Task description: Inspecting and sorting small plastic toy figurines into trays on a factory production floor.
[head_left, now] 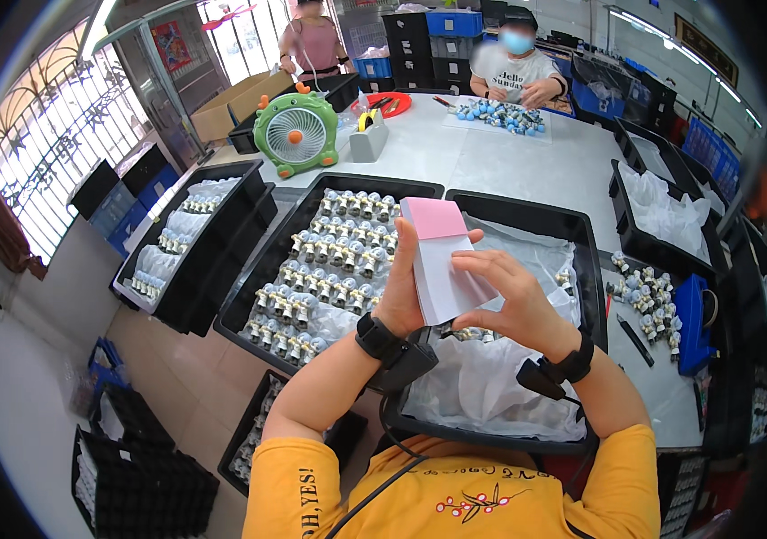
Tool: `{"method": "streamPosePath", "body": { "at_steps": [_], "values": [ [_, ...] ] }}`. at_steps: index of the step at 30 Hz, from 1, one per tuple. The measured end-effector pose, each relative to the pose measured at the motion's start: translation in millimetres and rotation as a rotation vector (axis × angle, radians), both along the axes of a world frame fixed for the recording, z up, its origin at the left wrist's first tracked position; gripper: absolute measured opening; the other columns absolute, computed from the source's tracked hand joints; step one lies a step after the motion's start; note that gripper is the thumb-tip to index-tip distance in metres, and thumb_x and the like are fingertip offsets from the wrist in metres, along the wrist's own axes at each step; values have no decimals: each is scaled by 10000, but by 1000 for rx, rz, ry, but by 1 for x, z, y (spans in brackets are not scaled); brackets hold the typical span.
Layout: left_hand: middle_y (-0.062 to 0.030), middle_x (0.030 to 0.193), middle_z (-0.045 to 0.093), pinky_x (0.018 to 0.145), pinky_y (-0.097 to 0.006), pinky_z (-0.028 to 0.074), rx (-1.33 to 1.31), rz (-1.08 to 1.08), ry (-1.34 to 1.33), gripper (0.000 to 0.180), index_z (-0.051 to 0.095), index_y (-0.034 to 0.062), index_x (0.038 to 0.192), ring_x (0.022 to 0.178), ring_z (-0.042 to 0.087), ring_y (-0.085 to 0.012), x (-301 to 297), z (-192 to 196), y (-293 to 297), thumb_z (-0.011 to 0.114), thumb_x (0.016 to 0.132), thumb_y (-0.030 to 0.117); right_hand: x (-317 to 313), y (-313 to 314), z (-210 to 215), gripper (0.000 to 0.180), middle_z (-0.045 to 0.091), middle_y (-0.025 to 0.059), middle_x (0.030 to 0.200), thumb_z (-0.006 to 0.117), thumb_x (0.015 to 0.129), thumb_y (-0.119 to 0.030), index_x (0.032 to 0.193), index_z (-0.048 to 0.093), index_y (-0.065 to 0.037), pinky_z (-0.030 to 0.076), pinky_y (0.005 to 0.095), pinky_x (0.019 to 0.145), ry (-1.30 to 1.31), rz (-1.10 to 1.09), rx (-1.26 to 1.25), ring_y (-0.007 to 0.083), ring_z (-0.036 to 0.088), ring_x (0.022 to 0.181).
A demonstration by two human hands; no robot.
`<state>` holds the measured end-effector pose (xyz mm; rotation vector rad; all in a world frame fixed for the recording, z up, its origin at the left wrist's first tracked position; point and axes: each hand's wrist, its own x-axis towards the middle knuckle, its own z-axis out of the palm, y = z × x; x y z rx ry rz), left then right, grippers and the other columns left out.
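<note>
A notepad point(442, 274) with white pages and a pink top section is held up over two black trays. My left hand point(399, 295) grips it along its left edge, thumb pointing upward. My right hand point(520, 292) is at the right side, its bent fingers on the white page and its thumb close to the lower edge. Below on the left, a black tray point(244, 292) holds rows of small grey-and-white figurines point(339, 247). Crumpled clear plastic film point(491, 395) covers much of the right-hand black tray point(595, 310), with a few figurines showing.
Loose figurines point(648, 301), a black pen point(635, 341) and a blue holder point(693, 323) lie at the right. A green fan point(295, 133) and a tape dispenser point(368, 136) stand farther back. Across the table, a masked person handles blue pieces point(500, 117). Stacked trays point(208, 242) flank the left.
</note>
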<state>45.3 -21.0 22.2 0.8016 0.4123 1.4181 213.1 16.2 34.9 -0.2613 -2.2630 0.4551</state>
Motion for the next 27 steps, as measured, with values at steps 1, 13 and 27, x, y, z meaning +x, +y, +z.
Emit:
{"method": "streamPosePath", "body": {
  "at_steps": [1, 13, 27],
  "values": [
    [-124, 1224, 490, 867, -421, 489, -14, 0, 6, 927, 386, 48, 1284, 1072, 534, -259, 1, -1, 1, 372, 724, 787, 2, 1, 0, 629, 586, 110, 1089, 805, 585, -279, 1115, 554, -52, 452, 369, 863, -1, -1, -28, 297, 539, 1012],
    [-233, 1266, 447, 907, -488, 455, -41, 8, 54, 938, 344, 104, 1331, 1140, 491, -344, 3, -5, 3, 350, 710, 807, 8, 10, -7, 574, 605, 92, 1081, 787, 613, -310, 1094, 594, -64, 463, 335, 859, -29, 33, -118, 255, 569, 1007],
    [-169, 1141, 509, 870, -472, 482, -237, 98, -16, 888, 376, 84, 1252, 1060, 532, -312, 0, -17, 7, 424, 704, 781, -3, 1, -9, 649, 589, 113, 1060, 790, 612, -287, 1173, 531, -90, 453, 385, 830, 14, -47, 104, 294, 547, 957]
  ]
}}
